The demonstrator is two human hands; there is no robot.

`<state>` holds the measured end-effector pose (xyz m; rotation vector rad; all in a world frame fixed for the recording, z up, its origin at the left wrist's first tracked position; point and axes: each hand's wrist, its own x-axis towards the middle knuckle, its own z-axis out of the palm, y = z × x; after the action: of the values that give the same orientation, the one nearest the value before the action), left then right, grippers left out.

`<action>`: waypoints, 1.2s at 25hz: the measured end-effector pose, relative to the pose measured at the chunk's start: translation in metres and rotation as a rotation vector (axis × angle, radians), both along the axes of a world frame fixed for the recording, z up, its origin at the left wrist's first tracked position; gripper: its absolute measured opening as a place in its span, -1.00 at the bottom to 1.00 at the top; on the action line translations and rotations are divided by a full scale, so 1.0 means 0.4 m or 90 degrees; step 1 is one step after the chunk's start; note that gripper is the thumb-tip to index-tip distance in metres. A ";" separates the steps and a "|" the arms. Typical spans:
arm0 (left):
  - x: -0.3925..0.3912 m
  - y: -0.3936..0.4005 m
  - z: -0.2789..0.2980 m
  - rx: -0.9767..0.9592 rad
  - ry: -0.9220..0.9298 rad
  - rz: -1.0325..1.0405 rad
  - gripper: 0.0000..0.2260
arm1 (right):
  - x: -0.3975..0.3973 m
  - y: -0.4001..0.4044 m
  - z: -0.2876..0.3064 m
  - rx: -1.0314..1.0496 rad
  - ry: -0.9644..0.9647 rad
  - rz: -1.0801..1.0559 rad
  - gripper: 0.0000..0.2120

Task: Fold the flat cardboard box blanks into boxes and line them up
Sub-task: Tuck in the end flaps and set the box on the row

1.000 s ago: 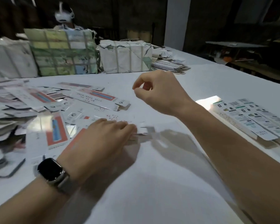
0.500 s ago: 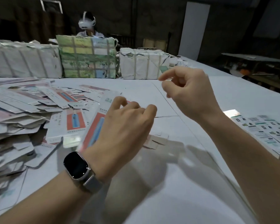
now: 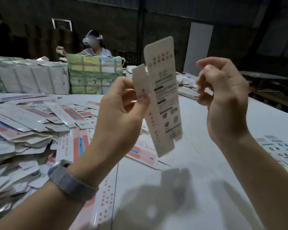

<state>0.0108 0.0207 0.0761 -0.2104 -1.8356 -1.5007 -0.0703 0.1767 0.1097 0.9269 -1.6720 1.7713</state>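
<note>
Nearest to the camera, the left hand (image 3: 123,110) is raised above the bench (image 3: 181,188) and pinches one box blank (image 3: 165,100) at its left long edge, thumb on the side facing us, the other fingers behind it. The blank stands almost upright in the air, a little tilted, still flat, with a narrow side strip already bending toward the camera. The right hand (image 3: 223,100) is just beside it on the right – its fingers are loosely curled and hold nothing, not touching the card.

The step in hand is, I think, to open the flat blank into a tube. To do it well, the right hand should take the opposite long edge, and both hands should press gently inward along the printed creases, not across the panels, so that the card does not buckle. The grip should be near the middle of the length, leaving the end flaps free.

Farther on the bench, toward the left edge, lies a loose heap of blanks (image 3: 32,123). At the right edge some finished boxes (image 3: 276,148) lie side by side – the new one probably goes next to them. At the far edge stand wrapped bundles (image 3: 93,75).
</note>
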 end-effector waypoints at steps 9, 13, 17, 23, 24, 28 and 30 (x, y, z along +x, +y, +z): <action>0.006 0.016 -0.014 0.305 -0.118 -0.319 -0.70 | 0.023 -0.052 -0.070 0.237 0.016 0.046 -0.69; 0.008 0.011 -0.028 0.370 -0.222 -0.401 -0.53 | 0.008 -0.052 -0.089 0.345 0.057 -0.053 -0.67; 0.006 0.005 -0.039 0.331 -0.259 -0.364 -0.48 | 0.007 -0.051 -0.097 0.354 0.089 -0.108 -0.60; -0.016 0.023 -0.040 0.246 -0.183 -0.253 -0.48 | 0.020 -0.056 -0.076 0.226 -0.096 0.168 -0.53; -0.018 0.022 -0.043 0.213 -0.161 -0.214 -0.52 | 0.019 -0.054 -0.076 0.215 -0.091 0.167 -0.52; -0.010 0.018 -0.046 0.176 -0.123 -0.140 -0.79 | 0.008 -0.049 -0.079 0.264 -0.012 0.028 -0.63; -0.003 0.018 -0.042 0.213 -0.153 -0.172 -0.79 | 0.002 -0.047 -0.083 0.318 0.030 -0.036 -0.67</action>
<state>0.0095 0.0280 0.0592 -0.1222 -1.7528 -2.0730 -0.0694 0.1579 0.0764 1.1020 -2.1332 1.3003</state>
